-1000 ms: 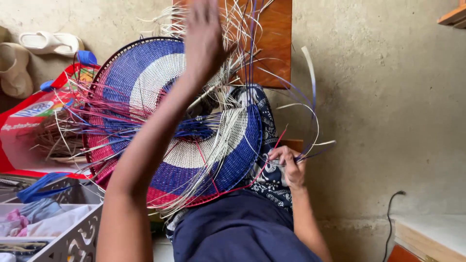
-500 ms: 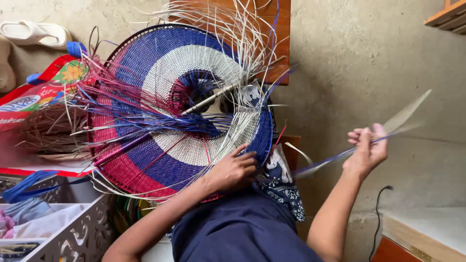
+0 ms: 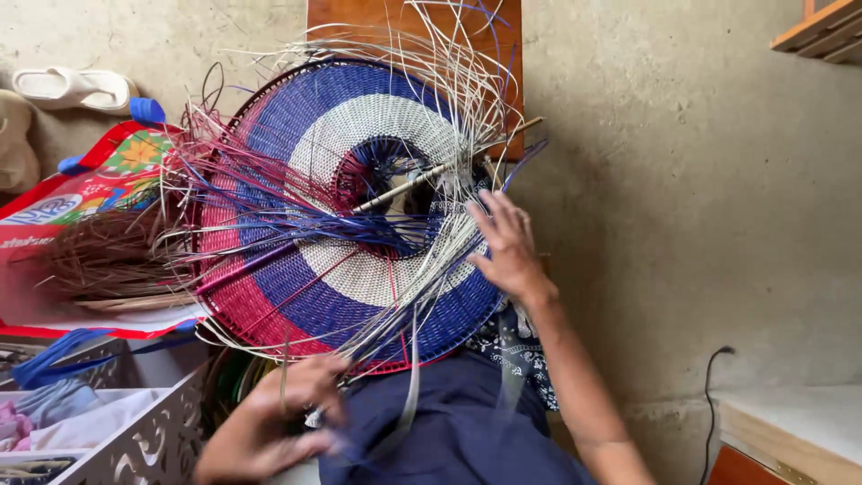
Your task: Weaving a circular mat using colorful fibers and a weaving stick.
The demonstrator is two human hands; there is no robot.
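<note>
Head cam, looking down at lap: big round woven disc [image 3: 341, 207] w/ blue, white, red/pink rings stands tilted on person's lap, leaning toward wall/wood panel [image 3: 413, 36] behind. Loose strands [image 3: 449, 81] stick out top and left edge; thin stick [image 3: 422, 180] crosses the centre hole. Right hand [image 3: 505, 241] flat on disc's right side, fingers spread wide, palm pressing the weave, nothing gripped. Left hand [image 3: 278, 422] low near bottom rim, motion-blurred; fingers look curled around pale strands hanging from rim, exact grip can't tell. Judgement: disc prob light, woven part semi-stiff but flexy, free ends springy & easy to kink or snag; best held at firm woven rim or braced flat on face, not by loose ends. Around: red printed bag [image 3: 81, 198] + brown fibre bundle [image 3: 108, 256] left, white lattice basket [image 3: 135, 431] bottom left, sandal [image 3: 67, 88] top left.
</note>
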